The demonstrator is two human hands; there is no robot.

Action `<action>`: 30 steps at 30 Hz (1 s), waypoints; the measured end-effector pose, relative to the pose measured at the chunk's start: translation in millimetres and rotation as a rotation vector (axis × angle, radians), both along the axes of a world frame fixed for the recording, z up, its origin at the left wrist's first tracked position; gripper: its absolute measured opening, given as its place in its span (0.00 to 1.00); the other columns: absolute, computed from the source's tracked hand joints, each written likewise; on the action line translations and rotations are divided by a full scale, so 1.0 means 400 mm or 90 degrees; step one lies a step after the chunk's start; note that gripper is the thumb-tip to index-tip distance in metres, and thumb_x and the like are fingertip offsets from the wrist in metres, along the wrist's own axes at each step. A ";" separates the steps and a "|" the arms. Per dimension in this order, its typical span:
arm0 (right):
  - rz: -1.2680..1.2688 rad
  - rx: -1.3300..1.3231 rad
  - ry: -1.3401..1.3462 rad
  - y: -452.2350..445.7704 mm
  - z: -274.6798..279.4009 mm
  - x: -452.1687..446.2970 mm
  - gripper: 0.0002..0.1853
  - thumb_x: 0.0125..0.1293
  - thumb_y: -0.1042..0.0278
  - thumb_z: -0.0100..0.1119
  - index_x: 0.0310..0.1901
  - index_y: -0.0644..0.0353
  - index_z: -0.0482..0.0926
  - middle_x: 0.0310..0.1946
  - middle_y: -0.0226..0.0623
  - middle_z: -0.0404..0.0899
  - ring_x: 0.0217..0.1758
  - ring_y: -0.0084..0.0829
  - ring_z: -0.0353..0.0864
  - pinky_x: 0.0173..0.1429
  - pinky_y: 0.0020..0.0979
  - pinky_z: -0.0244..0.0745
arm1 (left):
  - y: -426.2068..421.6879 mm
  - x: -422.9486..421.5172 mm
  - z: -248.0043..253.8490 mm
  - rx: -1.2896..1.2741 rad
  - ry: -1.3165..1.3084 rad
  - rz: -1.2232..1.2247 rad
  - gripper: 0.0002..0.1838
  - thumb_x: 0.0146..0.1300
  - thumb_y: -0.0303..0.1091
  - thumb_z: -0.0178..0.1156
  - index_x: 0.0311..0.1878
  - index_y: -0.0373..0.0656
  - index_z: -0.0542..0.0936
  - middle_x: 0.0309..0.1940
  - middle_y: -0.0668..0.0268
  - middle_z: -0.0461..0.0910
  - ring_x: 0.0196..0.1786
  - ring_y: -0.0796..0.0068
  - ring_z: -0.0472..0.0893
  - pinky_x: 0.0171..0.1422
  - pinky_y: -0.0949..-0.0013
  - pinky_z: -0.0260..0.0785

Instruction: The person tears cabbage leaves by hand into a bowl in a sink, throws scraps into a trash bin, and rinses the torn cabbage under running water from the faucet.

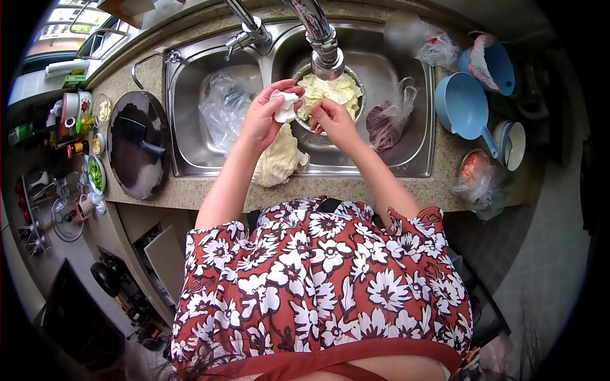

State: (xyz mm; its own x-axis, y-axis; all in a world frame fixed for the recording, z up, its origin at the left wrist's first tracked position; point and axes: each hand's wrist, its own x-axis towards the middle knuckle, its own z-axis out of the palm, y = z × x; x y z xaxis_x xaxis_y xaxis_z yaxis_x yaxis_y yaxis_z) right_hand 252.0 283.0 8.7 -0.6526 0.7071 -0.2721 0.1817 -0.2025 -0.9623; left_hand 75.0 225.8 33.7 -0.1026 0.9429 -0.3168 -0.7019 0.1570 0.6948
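Observation:
My left hand (262, 117) is closed on a pale cabbage leaf piece (284, 106), pinched between thumb and fingers over the sink divider. Just right of it, my right hand (337, 124) is over the near edge of a metal bowl (364, 101). Its fingers are drawn together in a pinch, and I cannot make out anything in them. Torn cabbage pieces (333, 92) fill the bowl, which stands in the right basin under the faucet (328, 60). Below my left hand, a larger part of a cabbage (279, 159) rests on the sink's front edge by the divider.
A clear plastic bag (222, 114) lies in the left basin. Dark red contents fill another bag (386, 124) in the right basin. Blue colanders (462, 105) and a white bowl (512, 146) sit on the right counter. A large dark round lid or pan (136, 165) is at left.

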 end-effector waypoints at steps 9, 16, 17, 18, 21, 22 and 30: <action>-0.075 -0.265 0.174 -0.091 0.071 -0.041 0.08 0.67 0.73 0.52 0.44 0.61 0.66 0.34 0.37 0.77 0.40 0.27 0.81 0.42 0.26 0.80 | -0.038 0.062 0.026 0.093 0.057 0.123 0.10 0.71 0.27 0.44 0.49 0.37 0.72 0.53 0.56 0.76 0.58 0.68 0.73 0.64 0.64 0.64; -0.088 -0.112 0.090 -0.096 0.058 -0.030 0.08 0.61 0.76 0.57 0.38 0.64 0.67 0.28 0.36 0.79 0.29 0.24 0.81 0.32 0.22 0.77 | -0.049 0.040 0.031 0.021 -0.042 0.330 0.10 0.69 0.24 0.42 0.48 0.37 0.72 0.47 0.51 0.78 0.51 0.62 0.78 0.58 0.63 0.71; -0.093 -0.086 0.068 -0.092 0.050 -0.028 0.08 0.61 0.75 0.58 0.36 0.65 0.68 0.28 0.36 0.79 0.28 0.23 0.81 0.31 0.22 0.77 | -0.046 0.018 0.022 -0.007 0.002 0.356 0.10 0.68 0.25 0.43 0.48 0.37 0.72 0.45 0.53 0.78 0.48 0.65 0.78 0.55 0.65 0.72; -0.091 -0.084 0.068 -0.090 0.053 -0.027 0.08 0.61 0.75 0.58 0.36 0.65 0.68 0.28 0.36 0.79 0.28 0.23 0.81 0.31 0.22 0.77 | -0.047 0.001 0.021 -0.036 0.045 0.382 0.11 0.68 0.25 0.44 0.48 0.38 0.73 0.42 0.56 0.78 0.44 0.68 0.78 0.51 0.66 0.73; -0.109 -0.144 0.098 -0.087 0.064 -0.018 0.07 0.62 0.76 0.57 0.36 0.64 0.69 0.28 0.36 0.80 0.30 0.23 0.81 0.32 0.22 0.77 | -0.065 -0.009 0.020 -0.076 0.251 0.198 0.11 0.67 0.29 0.48 0.48 0.38 0.75 0.37 0.63 0.79 0.38 0.77 0.77 0.42 0.74 0.69; -0.109 -0.150 0.116 -0.086 0.071 -0.018 0.06 0.62 0.75 0.57 0.37 0.64 0.69 0.28 0.36 0.80 0.30 0.23 0.81 0.32 0.22 0.77 | -0.070 0.015 0.030 -0.078 0.259 0.142 0.11 0.66 0.36 0.55 0.46 0.40 0.78 0.31 0.71 0.78 0.31 0.85 0.74 0.34 0.79 0.63; -0.013 -0.211 0.094 -0.058 0.107 -0.002 0.11 0.66 0.64 0.58 0.39 0.63 0.69 0.31 0.34 0.79 0.32 0.23 0.81 0.32 0.22 0.76 | -0.081 0.075 0.018 -0.052 0.401 0.077 0.11 0.65 0.35 0.58 0.31 0.37 0.80 0.20 0.75 0.75 0.22 0.90 0.68 0.25 0.80 0.58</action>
State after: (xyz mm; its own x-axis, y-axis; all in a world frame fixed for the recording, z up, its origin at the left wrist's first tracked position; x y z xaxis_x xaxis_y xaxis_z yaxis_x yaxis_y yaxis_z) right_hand 251.2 259.9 51.3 -0.6886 0.6095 -0.3928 0.0388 -0.5099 -0.8594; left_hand 104.8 193.3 40.8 -0.3966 0.8884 -0.2311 -0.1799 0.1716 0.9686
